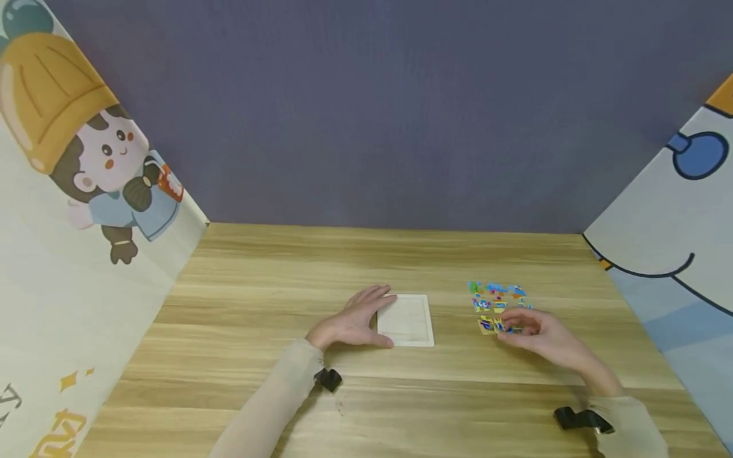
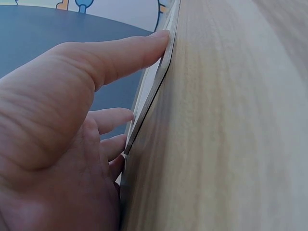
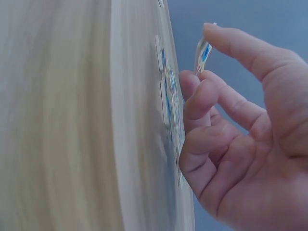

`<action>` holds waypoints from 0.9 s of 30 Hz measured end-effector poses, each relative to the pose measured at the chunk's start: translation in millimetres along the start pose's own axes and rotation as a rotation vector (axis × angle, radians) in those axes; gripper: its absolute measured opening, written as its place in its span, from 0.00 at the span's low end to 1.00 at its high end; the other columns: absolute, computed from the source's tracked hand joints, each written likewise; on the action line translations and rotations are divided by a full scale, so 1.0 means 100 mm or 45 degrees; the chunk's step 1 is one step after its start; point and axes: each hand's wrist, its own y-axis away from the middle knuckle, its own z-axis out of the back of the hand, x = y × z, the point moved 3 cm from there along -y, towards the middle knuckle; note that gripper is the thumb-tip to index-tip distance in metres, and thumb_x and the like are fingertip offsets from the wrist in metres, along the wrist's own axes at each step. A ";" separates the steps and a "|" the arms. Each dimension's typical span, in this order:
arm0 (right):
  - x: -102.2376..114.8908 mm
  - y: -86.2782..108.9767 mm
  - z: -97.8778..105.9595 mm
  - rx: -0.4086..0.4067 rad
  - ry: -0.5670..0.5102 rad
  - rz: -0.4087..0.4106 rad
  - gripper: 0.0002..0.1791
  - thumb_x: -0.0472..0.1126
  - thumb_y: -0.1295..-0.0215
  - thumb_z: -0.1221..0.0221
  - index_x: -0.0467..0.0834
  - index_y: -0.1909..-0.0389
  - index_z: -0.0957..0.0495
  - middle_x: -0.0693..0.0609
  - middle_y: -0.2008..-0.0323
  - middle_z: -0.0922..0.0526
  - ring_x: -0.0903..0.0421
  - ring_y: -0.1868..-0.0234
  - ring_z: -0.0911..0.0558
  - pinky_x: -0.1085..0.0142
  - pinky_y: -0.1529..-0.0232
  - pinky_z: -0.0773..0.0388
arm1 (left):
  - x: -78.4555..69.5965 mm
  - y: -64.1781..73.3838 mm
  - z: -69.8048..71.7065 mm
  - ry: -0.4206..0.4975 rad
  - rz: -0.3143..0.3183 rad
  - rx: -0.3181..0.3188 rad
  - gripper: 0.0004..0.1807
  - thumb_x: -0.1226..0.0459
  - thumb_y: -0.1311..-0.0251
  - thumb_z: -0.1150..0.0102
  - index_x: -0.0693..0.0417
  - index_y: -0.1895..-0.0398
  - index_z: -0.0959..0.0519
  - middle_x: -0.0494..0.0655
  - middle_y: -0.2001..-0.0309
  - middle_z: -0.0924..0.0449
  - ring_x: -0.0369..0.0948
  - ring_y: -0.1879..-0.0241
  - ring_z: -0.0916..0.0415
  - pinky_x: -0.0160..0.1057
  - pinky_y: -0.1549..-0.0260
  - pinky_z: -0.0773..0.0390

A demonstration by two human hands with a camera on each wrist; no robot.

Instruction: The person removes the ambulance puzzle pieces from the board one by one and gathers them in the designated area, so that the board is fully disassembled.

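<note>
A pale, shallow puzzle tray (image 1: 405,321) with a raised border lies flat on the table. My left hand (image 1: 356,322) rests at its left side, thumb on the near border and the other fingers, fairly straight, towards the far corner. In the left wrist view the thumb touches the tray's edge (image 2: 153,91). To the right, my right hand (image 1: 541,335) hovers over the near rows of colourful puzzle pieces (image 1: 482,305). Between thumb and fingertips it pinches one thin puzzle piece (image 3: 204,53), raised off the table. The hand hides some of the pieces beneath it.
The wood-grain table (image 1: 275,273) ends at a dark blue-grey partition (image 1: 389,127) behind. Walls with cartoon prints flank it on the left (image 1: 189,254) and right (image 1: 658,222). Black wrist straps (image 1: 328,380) sit on both sleeves.
</note>
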 end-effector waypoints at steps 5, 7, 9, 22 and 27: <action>-0.07 0.04 0.06 -0.018 0.064 -0.046 0.26 0.49 0.29 0.31 0.42 0.36 0.21 0.42 0.44 0.13 0.65 0.58 0.18 0.68 0.62 0.20 | 0.01 -0.01 -0.01 -0.005 0.001 -0.003 0.55 0.47 0.41 0.25 0.48 0.14 0.43 0.47 0.11 0.60 0.50 0.12 0.67 0.61 0.15 0.64; -0.10 0.05 0.09 -0.029 0.103 -0.056 0.27 0.50 0.29 0.30 0.42 0.35 0.20 0.43 0.44 0.13 0.65 0.57 0.18 0.68 0.61 0.21 | 0.01 -0.01 -0.01 -0.010 0.004 -0.004 0.55 0.47 0.41 0.25 0.48 0.14 0.43 0.46 0.11 0.60 0.50 0.12 0.67 0.61 0.15 0.64; -0.12 0.06 0.11 -0.040 0.133 -0.060 0.27 0.50 0.30 0.30 0.43 0.36 0.20 0.44 0.46 0.13 0.65 0.56 0.19 0.68 0.60 0.21 | 0.01 -0.01 -0.01 -0.010 0.003 -0.004 0.55 0.47 0.41 0.25 0.47 0.14 0.43 0.46 0.11 0.60 0.50 0.12 0.67 0.61 0.15 0.65; -0.19 0.10 0.24 -0.091 0.203 -0.023 0.25 0.49 0.32 0.28 0.41 0.40 0.19 0.51 0.57 0.13 0.64 0.65 0.21 0.68 0.66 0.24 | 0.01 -0.01 0.01 -0.007 -0.007 -0.010 0.55 0.47 0.41 0.25 0.48 0.14 0.43 0.48 0.11 0.60 0.51 0.12 0.66 0.61 0.15 0.65; -0.27 0.14 0.32 -0.081 0.218 -0.047 0.26 0.49 0.30 0.29 0.40 0.38 0.20 0.50 0.57 0.13 0.63 0.66 0.21 0.68 0.68 0.25 | 0.01 -0.02 0.01 -0.006 -0.009 -0.008 0.55 0.47 0.41 0.25 0.48 0.14 0.43 0.47 0.11 0.60 0.51 0.12 0.66 0.61 0.15 0.66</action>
